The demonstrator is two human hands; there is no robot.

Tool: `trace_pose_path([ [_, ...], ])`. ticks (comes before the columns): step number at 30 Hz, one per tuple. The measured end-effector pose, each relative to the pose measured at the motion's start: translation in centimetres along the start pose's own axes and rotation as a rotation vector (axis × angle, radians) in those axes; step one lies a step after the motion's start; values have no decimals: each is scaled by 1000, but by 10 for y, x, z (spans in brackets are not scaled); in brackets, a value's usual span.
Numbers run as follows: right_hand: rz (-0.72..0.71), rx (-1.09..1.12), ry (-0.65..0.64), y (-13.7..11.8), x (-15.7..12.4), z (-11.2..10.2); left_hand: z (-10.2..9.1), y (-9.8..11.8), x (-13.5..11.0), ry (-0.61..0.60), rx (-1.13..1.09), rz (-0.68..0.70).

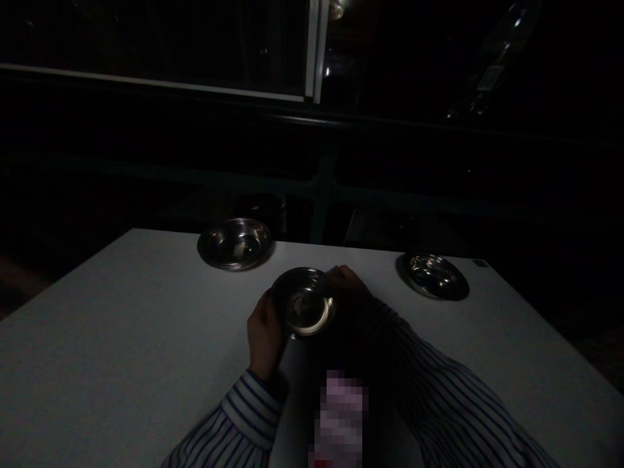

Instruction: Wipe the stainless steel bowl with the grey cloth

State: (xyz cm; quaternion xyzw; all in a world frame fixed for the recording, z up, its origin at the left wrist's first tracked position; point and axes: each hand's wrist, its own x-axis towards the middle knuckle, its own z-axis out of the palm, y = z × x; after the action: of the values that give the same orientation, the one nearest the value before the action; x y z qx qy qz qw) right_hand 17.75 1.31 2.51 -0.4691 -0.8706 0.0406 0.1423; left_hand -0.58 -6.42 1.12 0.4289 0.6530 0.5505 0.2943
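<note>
A small steel bowl [303, 302] sits on the white table [121, 325] right in front of me. My left hand [264, 335] is closed around the bowl's left rim. At the right rim my right hand [347, 283] has its fingers curled and holds a thin shiny thing that reaches into the bowl; the dim light hides what it is. Both arms wear striped sleeves.
A wider steel bowl [234, 243] stands at the table's far edge, left of centre. A steel plate [433, 275] lies at the far right. Beyond the table everything is dark, with a pale window frame [316, 52] above.
</note>
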Motion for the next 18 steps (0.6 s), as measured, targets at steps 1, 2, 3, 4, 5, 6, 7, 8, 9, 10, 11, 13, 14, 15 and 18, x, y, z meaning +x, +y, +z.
trace_pose_path([
  [1, -9, 8, -23, 2, 10, -1, 0, 0, 0, -6, 3, 1],
  [2, -25, 9, -51, 2, 20, -2, -1, -1, 1, -14, 6, 4],
  [3, -50, 5, -79, 1, 31, -4, -1, -1, 1, -19, 8, 10],
  [4, -80, 2, -104, -1, 42, -5, -2, -2, 1, -26, 8, 18],
  [5, -114, -3, -128, -6, 52, -6, -2, -2, 1, -35, 6, 27],
  [6, -151, -10, -152, -12, 61, -6, -2, -3, 2, -44, 1, 36],
  [7, -189, -18, -175, -19, 70, -5, -3, -5, 2, -52, -5, 42],
  [8, -225, -26, -197, -28, 78, -4, -3, -6, 3, -54, -8, 42],
  [9, -267, -29, -221, -37, 85, -2, -3, -7, 3, -51, -9, 37],
  [10, -310, -29, -242, -45, 91, 0, -3, -9, 4, -44, -9, 30],
  [11, -344, -27, -258, -51, 96, 1, -3, -10, 4, -34, -9, 23],
  [13, -375, -23, -280, -56, 100, 2, -3, -10, 5, -18, -10, 10],
  [14, -366, -23, -284, -54, 99, 1, -3, -10, 5, -16, -12, 9],
  [15, -340, -26, -284, -48, 96, -1, -3, -9, 5, -13, -14, 10],
  [18, -205, -39, -273, -20, 71, -11, -2, -7, 4, -7, -22, 1],
])
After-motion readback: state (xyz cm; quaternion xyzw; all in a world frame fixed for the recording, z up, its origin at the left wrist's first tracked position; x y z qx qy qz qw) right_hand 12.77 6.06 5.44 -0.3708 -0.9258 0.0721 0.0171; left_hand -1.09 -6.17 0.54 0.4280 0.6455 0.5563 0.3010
